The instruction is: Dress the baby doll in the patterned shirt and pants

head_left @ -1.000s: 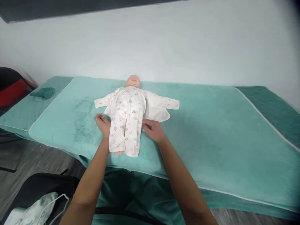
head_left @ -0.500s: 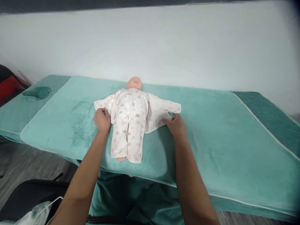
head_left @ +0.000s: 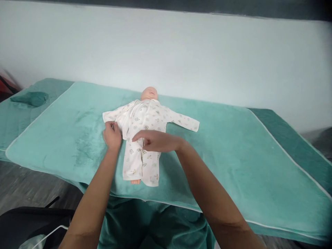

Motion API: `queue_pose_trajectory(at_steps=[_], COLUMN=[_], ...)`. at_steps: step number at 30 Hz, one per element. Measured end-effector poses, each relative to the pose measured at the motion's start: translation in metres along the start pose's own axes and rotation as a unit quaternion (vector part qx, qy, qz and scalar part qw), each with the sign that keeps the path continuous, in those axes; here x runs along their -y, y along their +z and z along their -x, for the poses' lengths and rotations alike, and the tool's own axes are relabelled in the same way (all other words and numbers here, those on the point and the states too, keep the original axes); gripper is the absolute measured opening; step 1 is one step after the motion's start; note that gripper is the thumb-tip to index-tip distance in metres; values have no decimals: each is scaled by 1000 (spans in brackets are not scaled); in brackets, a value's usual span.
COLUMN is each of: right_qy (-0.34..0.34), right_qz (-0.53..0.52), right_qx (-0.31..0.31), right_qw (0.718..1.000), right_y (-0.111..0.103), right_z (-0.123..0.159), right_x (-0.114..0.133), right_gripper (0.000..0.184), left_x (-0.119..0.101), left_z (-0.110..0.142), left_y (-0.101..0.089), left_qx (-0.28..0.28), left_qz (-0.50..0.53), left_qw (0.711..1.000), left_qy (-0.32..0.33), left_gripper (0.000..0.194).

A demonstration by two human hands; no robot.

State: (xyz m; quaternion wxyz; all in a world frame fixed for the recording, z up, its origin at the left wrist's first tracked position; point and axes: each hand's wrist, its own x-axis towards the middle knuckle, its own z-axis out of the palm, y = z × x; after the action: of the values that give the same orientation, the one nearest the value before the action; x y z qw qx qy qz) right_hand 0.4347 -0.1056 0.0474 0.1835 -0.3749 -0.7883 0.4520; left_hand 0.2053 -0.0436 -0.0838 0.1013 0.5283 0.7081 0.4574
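A baby doll [head_left: 149, 93] lies face up with its head toward the wall, dressed in a white printed baby shirt [head_left: 158, 114] and matching pants [head_left: 132, 166]. The shirt's right-hand front panel lies across the chest, and both sleeves stretch out sideways. My left hand [head_left: 112, 135] pinches the shirt's edge below the left-hand sleeve. Over the doll's waist, my right hand [head_left: 158, 140] reaches across with curled fingers at the front panel's lower edge; the cloth under it is partly hidden. Toes [head_left: 135, 181] show below one pant leg.
The doll rests on a green-covered massage bed [head_left: 220, 155] against a white wall [head_left: 181, 55]. A face hole [head_left: 31, 98] is at the bed's left end. A black chair [head_left: 33, 223] with a white cord stands at lower left.
My right hand has moved left across the doll, bringing the shirt's right-hand front panel over the body. My left hand stays at the shirt's left edge. The camera has tilted slightly.
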Motion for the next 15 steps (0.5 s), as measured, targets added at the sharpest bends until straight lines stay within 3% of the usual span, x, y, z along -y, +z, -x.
queue_pose_trajectory(at_steps=[2, 3, 5, 7, 10, 15], right_qy=[6, -1, -26, -36, -9, 2], right_qz=[-33, -60, -104, -105, 11, 282], right_qx=[58, 50, -38, -175, -302, -273], right_qw=[998, 997, 993, 978, 953, 920], right_y=[2, 1, -5, -14, -30, -54], right_z=[7, 9, 4, -12, -51, -111], right_x=[5, 7, 7, 3, -10, -40], right_gripper=[41, 36, 25, 17, 24, 54], left_x=[0, -1, -1, -2, -5, -24], left_z=[1, 1, 2, 3, 6, 11], left_y=[0, 0, 0, -1, -1, -2], left_qx=[-2, -2, -2, 1, 8, 49], left_qz=[0, 3, 20, 55, 136, 289], left_qw=[1000, 1000, 1000, 998, 991, 956], left_qy=[-4, -6, -8, -6, 0, 11], left_gripper=[17, 16, 16, 16, 14, 17])
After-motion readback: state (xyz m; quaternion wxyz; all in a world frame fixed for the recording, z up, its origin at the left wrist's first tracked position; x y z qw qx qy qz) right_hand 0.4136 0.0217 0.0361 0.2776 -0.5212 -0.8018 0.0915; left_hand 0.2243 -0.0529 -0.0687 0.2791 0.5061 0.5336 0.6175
